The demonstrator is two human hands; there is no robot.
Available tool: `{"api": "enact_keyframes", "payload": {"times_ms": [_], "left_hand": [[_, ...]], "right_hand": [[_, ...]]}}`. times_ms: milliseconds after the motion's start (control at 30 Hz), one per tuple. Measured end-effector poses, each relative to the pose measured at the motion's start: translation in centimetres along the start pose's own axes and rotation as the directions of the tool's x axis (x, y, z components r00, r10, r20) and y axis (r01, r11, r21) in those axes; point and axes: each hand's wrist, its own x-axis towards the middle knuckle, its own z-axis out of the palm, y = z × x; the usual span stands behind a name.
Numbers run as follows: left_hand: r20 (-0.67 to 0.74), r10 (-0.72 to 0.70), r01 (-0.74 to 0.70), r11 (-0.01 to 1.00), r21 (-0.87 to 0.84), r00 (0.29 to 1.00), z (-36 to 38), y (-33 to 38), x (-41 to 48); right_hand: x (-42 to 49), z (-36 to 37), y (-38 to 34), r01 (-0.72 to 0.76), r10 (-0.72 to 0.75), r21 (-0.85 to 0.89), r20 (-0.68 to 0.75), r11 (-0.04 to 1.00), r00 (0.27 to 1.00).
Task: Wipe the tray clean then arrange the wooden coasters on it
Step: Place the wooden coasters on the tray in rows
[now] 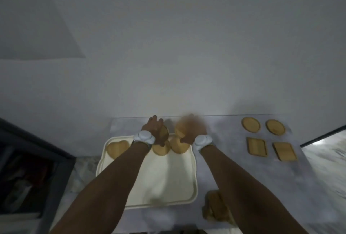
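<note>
Head view: nearest, a brown cloth lies crumpled on the marble counter, just right of the cream tray. At the tray's far end sit a heart-shaped coaster and two more coasters. The left hand is curled around a wooden coaster; the blurred right hand grips another. Far right, two round coasters and two rectangular coasters lie on the counter.
</note>
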Motion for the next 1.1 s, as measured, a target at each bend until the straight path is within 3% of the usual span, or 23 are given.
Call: {"api": "enact_keyframes", "payload": {"times_ms": [367,567,933,1100], "left_hand": [[0.026,-0.158,0.159,0.986,-0.048,0.987,4.8,-11.7,-8.3],[0.078,-0.172,0.179,0.978,-0.104,0.982,9.0,-16.0,-10.7],[0.08,-0.208,0.215,0.973,-0.084,0.975,13.7,-18.5,-11.3],[0.018,-0.15,0.15,0.988,0.036,0.988,14.5,-18.9,-10.8]], "right_hand": [[-1.5,5.7,-12.6,0.106,-0.103,-0.043,0.06,0.993,0.993],[-2.2,9.9,-16.7,0.129,-0.116,-0.089,0.141,0.988,0.983],[-3.2,16.5,-20.1,0.082,-0.064,-0.075,0.219,0.994,0.974],[-3.3,17.9,-20.9,0.07,-0.044,-0.124,0.206,0.99,0.978]]}}
